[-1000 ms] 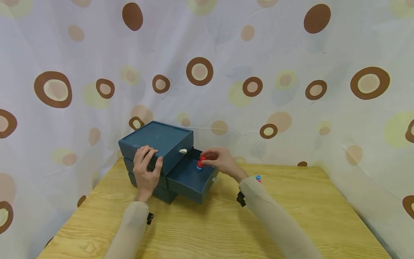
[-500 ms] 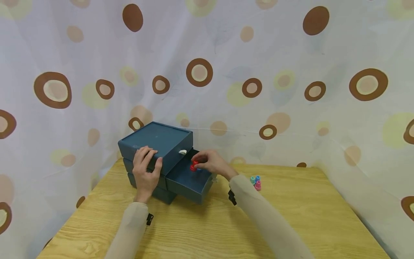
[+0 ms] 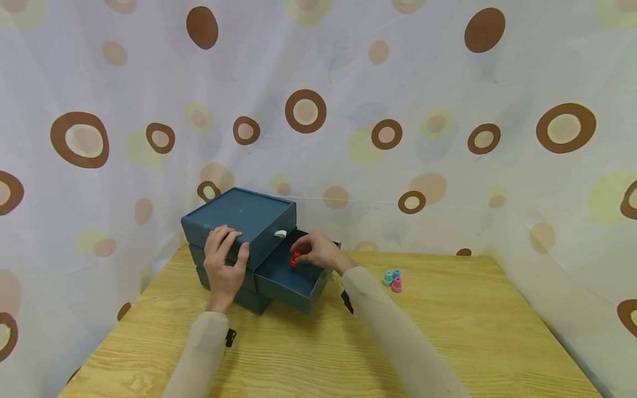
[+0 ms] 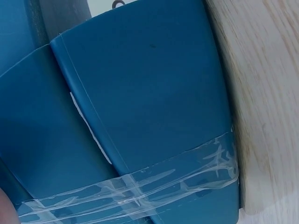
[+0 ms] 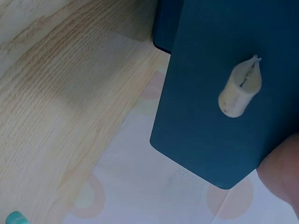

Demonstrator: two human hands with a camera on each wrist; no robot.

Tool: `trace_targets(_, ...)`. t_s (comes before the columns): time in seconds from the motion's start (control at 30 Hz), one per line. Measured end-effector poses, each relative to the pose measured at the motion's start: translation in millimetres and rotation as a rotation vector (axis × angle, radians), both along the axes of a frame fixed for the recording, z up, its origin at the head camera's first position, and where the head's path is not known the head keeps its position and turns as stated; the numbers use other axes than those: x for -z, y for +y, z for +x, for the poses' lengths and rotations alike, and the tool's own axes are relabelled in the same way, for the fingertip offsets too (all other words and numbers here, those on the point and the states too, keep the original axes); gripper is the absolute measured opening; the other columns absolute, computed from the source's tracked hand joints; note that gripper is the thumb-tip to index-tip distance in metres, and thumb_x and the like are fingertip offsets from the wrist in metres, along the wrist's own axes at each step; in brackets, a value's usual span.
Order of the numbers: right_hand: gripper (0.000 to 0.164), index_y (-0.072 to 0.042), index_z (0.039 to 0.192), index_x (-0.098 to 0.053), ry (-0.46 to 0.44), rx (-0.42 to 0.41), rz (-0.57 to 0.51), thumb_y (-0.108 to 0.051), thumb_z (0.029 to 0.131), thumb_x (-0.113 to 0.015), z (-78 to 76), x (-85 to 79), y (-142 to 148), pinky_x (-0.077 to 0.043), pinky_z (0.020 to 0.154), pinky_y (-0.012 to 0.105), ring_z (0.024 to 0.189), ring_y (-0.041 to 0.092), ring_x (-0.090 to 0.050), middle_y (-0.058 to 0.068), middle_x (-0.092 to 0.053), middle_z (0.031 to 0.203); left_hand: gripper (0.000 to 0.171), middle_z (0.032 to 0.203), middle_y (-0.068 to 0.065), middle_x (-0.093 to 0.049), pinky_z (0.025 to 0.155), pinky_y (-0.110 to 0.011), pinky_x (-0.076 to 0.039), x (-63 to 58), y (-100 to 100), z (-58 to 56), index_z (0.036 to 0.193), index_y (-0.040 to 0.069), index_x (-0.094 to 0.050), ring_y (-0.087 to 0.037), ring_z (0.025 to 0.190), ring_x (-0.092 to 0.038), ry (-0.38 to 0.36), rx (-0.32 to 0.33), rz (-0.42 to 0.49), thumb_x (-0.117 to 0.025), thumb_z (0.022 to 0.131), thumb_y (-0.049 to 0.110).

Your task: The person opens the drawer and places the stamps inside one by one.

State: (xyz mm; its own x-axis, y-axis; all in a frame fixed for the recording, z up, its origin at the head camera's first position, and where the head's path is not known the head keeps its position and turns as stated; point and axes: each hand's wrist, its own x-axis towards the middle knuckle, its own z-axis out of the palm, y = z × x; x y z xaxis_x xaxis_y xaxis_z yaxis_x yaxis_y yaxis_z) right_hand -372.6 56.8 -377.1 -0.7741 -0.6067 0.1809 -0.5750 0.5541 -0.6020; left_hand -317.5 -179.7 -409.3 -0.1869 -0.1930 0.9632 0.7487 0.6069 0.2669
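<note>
A dark blue drawer unit (image 3: 239, 213) stands at the table's left, its middle drawer (image 3: 283, 290) pulled out to the right. In the head view, my left hand (image 3: 225, 270) rests on the unit's near top edge, fingers over the top and thumb on the side. Over the drawer, my right hand (image 3: 320, 253) pinches a small red flared peg (image 3: 295, 258) between thumb and fingertips, low inside it. The right wrist view shows the drawer's front with its pale tab pull (image 5: 238, 88); the peg is out of that view. Clear tape (image 4: 187, 172) wraps the unit's side in the left wrist view.
Three small flared pegs stand close together on the wooden table (image 3: 448, 331), right of the drawer: a teal peg (image 3: 387, 278), a blue peg (image 3: 396, 273) and a pink peg (image 3: 396, 285). A patterned curtain (image 3: 338, 160) hangs behind the table.
My right hand has moved left and slightly down with the red peg, deeper over the drawer. A blue piece seen under the peg earlier is now hidden. My left hand has stayed still.
</note>
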Motion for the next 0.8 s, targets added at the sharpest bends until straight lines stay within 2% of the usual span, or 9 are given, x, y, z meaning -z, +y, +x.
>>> trace_targets(0.33,0.026,-0.008,0.112,-0.073,0.008,0.007,0.06,-0.008,0.086,-0.074,0.2,2.1,-2.6,-0.057,0.084,0.028,0.096,0.018,-0.07,0.006,-0.074,0.107,0.034,0.109,-0.02,-0.067,0.114,-0.056,-0.032,0.2,-0.5,0.1,0.103,0.003,-0.074,-0.038,0.119,-0.056,-0.005,-0.017,-0.003,-0.063,0.093,0.033)
trace_targets(0.53,0.03,-0.003,0.117,-0.07,-0.031,0.002,0.025,-0.007,0.087,-0.073,1.9,1.6,-1.5,-0.057,0.088,0.03,0.104,0.021,-0.069,0.008,-0.072,0.114,0.031,0.108,-0.02,-0.067,0.113,-0.058,-0.032,-0.1,-0.2,-0.6,0.103,0.003,-0.075,-0.039,0.118,-0.056,0.01,0.005,-0.003,-0.064,0.091,0.03)
trace_targets(0.8,0.031,-0.005,0.119,-0.069,-0.04,0.027,-0.025,-0.009,0.089,-0.071,2.3,-2.8,3.8,-0.054,0.095,0.034,0.107,0.02,-0.067,0.006,-0.071,0.116,0.031,0.108,-0.021,-0.067,0.111,-0.06,-0.032,1.4,-0.8,-2.1,0.102,0.002,-0.075,-0.041,0.117,-0.056,0.027,0.02,0.003,-0.065,0.09,0.03)
